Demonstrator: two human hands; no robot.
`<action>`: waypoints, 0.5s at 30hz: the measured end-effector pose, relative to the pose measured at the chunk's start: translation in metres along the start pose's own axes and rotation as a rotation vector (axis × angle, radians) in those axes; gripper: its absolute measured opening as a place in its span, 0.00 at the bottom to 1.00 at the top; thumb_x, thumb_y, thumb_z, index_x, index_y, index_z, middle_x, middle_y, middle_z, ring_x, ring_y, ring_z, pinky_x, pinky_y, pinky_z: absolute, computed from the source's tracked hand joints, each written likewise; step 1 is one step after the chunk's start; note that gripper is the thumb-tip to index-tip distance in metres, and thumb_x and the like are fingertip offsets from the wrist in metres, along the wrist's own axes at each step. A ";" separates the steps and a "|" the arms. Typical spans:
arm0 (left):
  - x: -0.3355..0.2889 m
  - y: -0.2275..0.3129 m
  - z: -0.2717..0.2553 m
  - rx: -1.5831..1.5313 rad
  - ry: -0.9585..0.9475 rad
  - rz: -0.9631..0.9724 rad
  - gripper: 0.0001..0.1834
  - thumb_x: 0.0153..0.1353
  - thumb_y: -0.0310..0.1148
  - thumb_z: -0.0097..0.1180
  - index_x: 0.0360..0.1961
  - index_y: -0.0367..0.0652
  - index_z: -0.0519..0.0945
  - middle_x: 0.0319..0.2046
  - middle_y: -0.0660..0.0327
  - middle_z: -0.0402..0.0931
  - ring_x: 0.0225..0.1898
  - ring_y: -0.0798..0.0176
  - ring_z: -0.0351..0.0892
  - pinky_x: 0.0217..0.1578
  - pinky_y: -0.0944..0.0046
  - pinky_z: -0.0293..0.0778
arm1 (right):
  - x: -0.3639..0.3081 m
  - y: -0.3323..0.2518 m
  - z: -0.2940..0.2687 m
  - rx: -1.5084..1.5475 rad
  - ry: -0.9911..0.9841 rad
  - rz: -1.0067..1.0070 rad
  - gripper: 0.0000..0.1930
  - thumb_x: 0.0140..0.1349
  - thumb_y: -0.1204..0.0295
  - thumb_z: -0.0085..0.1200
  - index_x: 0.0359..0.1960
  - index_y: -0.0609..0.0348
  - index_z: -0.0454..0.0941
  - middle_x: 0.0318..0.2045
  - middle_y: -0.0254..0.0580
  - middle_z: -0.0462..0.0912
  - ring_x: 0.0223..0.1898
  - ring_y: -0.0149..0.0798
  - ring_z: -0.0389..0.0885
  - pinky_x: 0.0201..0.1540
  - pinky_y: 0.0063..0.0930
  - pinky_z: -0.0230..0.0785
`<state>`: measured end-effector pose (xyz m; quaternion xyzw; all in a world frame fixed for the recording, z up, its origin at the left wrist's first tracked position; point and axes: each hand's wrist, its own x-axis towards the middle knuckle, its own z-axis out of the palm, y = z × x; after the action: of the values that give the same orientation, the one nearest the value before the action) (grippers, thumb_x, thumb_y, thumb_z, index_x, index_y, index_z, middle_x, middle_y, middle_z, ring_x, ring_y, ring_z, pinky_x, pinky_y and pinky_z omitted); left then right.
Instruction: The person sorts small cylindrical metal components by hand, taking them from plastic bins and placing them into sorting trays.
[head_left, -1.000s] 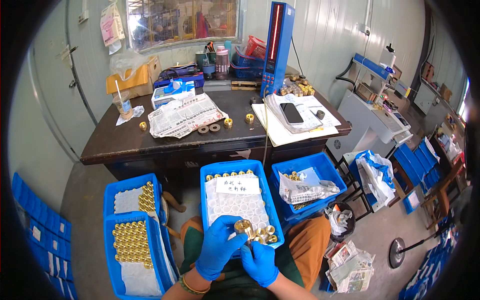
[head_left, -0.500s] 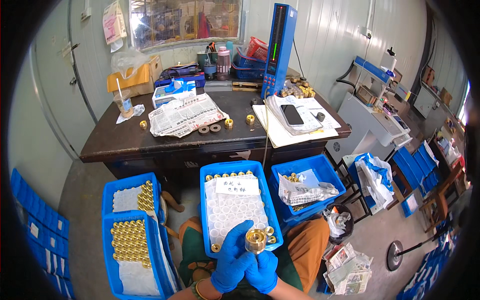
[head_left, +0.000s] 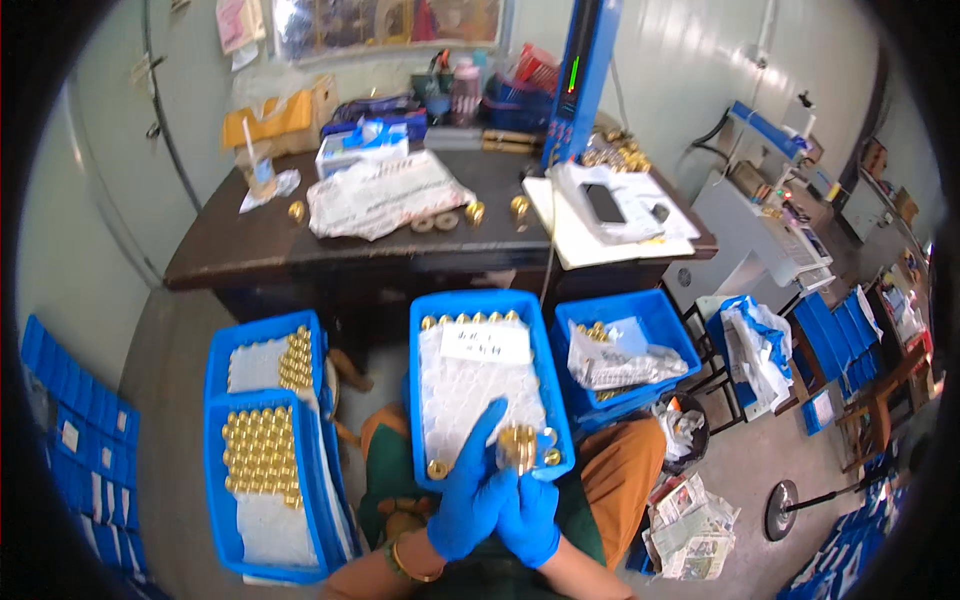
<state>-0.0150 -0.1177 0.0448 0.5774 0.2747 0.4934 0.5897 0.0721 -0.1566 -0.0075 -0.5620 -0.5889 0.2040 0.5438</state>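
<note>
Both gloved hands are together over the near end of the middle blue bin (head_left: 419, 400). Between them they pinch a shiny brass ring-shaped fitting (head_left: 517, 449), smeared by motion. My left hand (head_left: 466, 510) grips its left side near the base, with one finger stretched up past it. From below and the right, my right hand (head_left: 528, 525) holds it too; its fingertips are partly hidden. White sheeting with round shapes showing through (head_left: 470, 385) lines the bin. Brass fittings line its far edge, a paper label (head_left: 487, 344) lies on top, and another brass fitting (head_left: 437, 469) sits in the near-left corner.
Left stands a blue bin (head_left: 213, 480) with rows of brass fittings, another behind it. A blue bin (head_left: 683, 350) with newspaper is at right. Beyond is a dark desk (head_left: 260, 235) with a blue column gauge (head_left: 580, 85), papers and a phone (head_left: 603, 203). A waste bin (head_left: 688, 455) stands right.
The whole view has shifted, so the desk appears higher and the bins slightly up and right. Both hands still hold the brass fitting, which now shows more of its side and less of its opening.
</note>
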 end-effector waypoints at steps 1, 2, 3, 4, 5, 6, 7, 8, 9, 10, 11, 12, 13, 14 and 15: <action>0.000 -0.004 -0.001 -0.025 0.038 -0.054 0.27 0.60 0.33 0.40 0.59 0.37 0.53 0.55 0.51 0.57 0.54 0.60 0.60 0.56 0.59 0.55 | -0.002 0.005 0.004 0.003 0.011 -0.011 0.12 0.55 0.71 0.45 0.40 0.64 0.71 0.27 0.53 0.76 0.23 0.49 0.76 0.26 0.34 0.66; 0.001 -0.009 -0.003 -0.094 0.060 -0.063 0.26 0.61 0.33 0.39 0.59 0.37 0.52 0.52 0.51 0.61 0.52 0.62 0.62 0.54 0.62 0.58 | -0.001 0.005 0.006 0.043 -0.058 0.111 0.11 0.56 0.71 0.45 0.38 0.64 0.71 0.25 0.53 0.75 0.23 0.48 0.76 0.25 0.34 0.65; 0.002 -0.023 -0.011 -0.206 0.073 -0.159 0.25 0.62 0.33 0.39 0.59 0.38 0.52 0.50 0.51 0.64 0.49 0.63 0.65 0.52 0.62 0.60 | -0.002 0.005 0.007 0.081 -0.130 0.229 0.10 0.57 0.72 0.45 0.37 0.65 0.71 0.23 0.53 0.75 0.23 0.47 0.75 0.25 0.34 0.65; 0.005 -0.023 -0.016 -0.266 0.135 -0.167 0.25 0.62 0.34 0.40 0.59 0.39 0.52 0.49 0.51 0.65 0.48 0.63 0.66 0.52 0.63 0.61 | -0.002 0.011 0.014 0.121 -0.115 0.147 0.08 0.58 0.72 0.45 0.33 0.65 0.72 0.19 0.54 0.74 0.20 0.46 0.75 0.22 0.34 0.63; 0.009 -0.028 -0.023 -0.330 0.187 -0.174 0.25 0.62 0.36 0.40 0.59 0.39 0.53 0.48 0.51 0.66 0.46 0.64 0.67 0.51 0.63 0.62 | 0.000 0.009 0.017 0.128 -0.153 0.136 0.08 0.58 0.72 0.46 0.30 0.65 0.72 0.16 0.51 0.73 0.16 0.44 0.73 0.19 0.33 0.62; 0.010 -0.035 -0.034 -0.311 0.199 -0.133 0.26 0.61 0.37 0.43 0.58 0.38 0.53 0.48 0.50 0.66 0.47 0.63 0.68 0.50 0.64 0.64 | -0.008 0.008 0.018 0.073 -0.211 0.180 0.08 0.58 0.72 0.46 0.30 0.65 0.73 0.15 0.50 0.73 0.15 0.41 0.73 0.19 0.31 0.62; 0.009 -0.034 -0.042 -0.303 0.227 -0.132 0.26 0.61 0.37 0.43 0.58 0.38 0.53 0.48 0.50 0.66 0.47 0.63 0.68 0.50 0.64 0.64 | -0.016 0.008 0.018 0.019 -0.268 0.215 0.08 0.57 0.71 0.47 0.30 0.65 0.73 0.15 0.48 0.73 0.14 0.39 0.72 0.18 0.29 0.62; 0.008 -0.033 -0.050 -0.265 0.230 -0.114 0.27 0.60 0.36 0.44 0.57 0.37 0.54 0.47 0.50 0.66 0.48 0.62 0.68 0.50 0.64 0.65 | -0.022 0.008 0.020 0.031 -0.294 0.212 0.08 0.57 0.71 0.47 0.30 0.65 0.73 0.15 0.48 0.73 0.14 0.39 0.72 0.18 0.29 0.62; 0.006 -0.030 -0.058 -0.225 0.232 -0.097 0.28 0.60 0.36 0.45 0.57 0.36 0.54 0.47 0.50 0.66 0.48 0.61 0.68 0.49 0.64 0.66 | -0.026 0.008 0.023 0.043 -0.297 0.270 0.08 0.57 0.71 0.48 0.29 0.65 0.73 0.14 0.46 0.74 0.15 0.38 0.73 0.18 0.28 0.62; 0.003 -0.029 -0.064 -0.204 0.276 -0.107 0.26 0.58 0.35 0.48 0.54 0.34 0.58 0.46 0.51 0.68 0.48 0.60 0.69 0.49 0.65 0.67 | -0.030 0.009 0.025 0.050 -0.299 0.334 0.08 0.57 0.71 0.48 0.29 0.64 0.73 0.14 0.45 0.74 0.15 0.36 0.73 0.19 0.27 0.62; -0.001 -0.030 -0.071 -0.198 0.302 -0.111 0.26 0.58 0.35 0.48 0.54 0.34 0.58 0.46 0.51 0.68 0.48 0.60 0.69 0.49 0.65 0.67 | -0.028 0.005 0.024 0.079 -0.328 0.400 0.08 0.57 0.71 0.48 0.29 0.64 0.74 0.14 0.45 0.75 0.15 0.34 0.74 0.19 0.26 0.63; -0.005 -0.031 -0.080 -0.125 0.326 -0.110 0.23 0.58 0.35 0.48 0.52 0.34 0.61 0.44 0.52 0.69 0.47 0.61 0.70 0.48 0.65 0.67 | -0.030 0.007 0.026 0.081 -0.327 0.407 0.08 0.57 0.71 0.48 0.29 0.64 0.74 0.15 0.45 0.75 0.16 0.32 0.74 0.19 0.26 0.63; -0.009 -0.030 -0.089 -0.049 0.353 -0.111 0.21 0.58 0.34 0.48 0.50 0.34 0.64 0.43 0.53 0.70 0.46 0.61 0.71 0.48 0.66 0.68 | -0.030 0.010 0.029 0.085 -0.329 0.415 0.08 0.57 0.71 0.48 0.29 0.64 0.74 0.15 0.45 0.75 0.16 0.31 0.74 0.19 0.26 0.63; -0.013 -0.019 -0.101 0.267 0.344 -0.193 0.17 0.55 0.29 0.51 0.46 0.35 0.67 0.41 0.55 0.71 0.44 0.63 0.72 0.46 0.66 0.69 | -0.030 0.013 0.029 0.049 -0.327 0.347 0.08 0.57 0.71 0.48 0.28 0.65 0.74 0.15 0.44 0.75 0.16 0.29 0.73 0.19 0.25 0.63; -0.018 -0.017 -0.113 0.275 0.373 -0.206 0.17 0.55 0.29 0.51 0.46 0.35 0.67 0.41 0.55 0.71 0.44 0.63 0.72 0.46 0.66 0.69 | -0.028 0.013 0.030 0.061 -0.314 0.368 0.08 0.58 0.71 0.47 0.28 0.65 0.73 0.15 0.45 0.74 0.16 0.30 0.73 0.19 0.26 0.63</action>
<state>-0.1174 -0.0848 0.0033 0.5200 0.5006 0.4869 0.4919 0.0452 -0.1667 -0.0399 -0.6046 -0.5474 0.4020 0.4162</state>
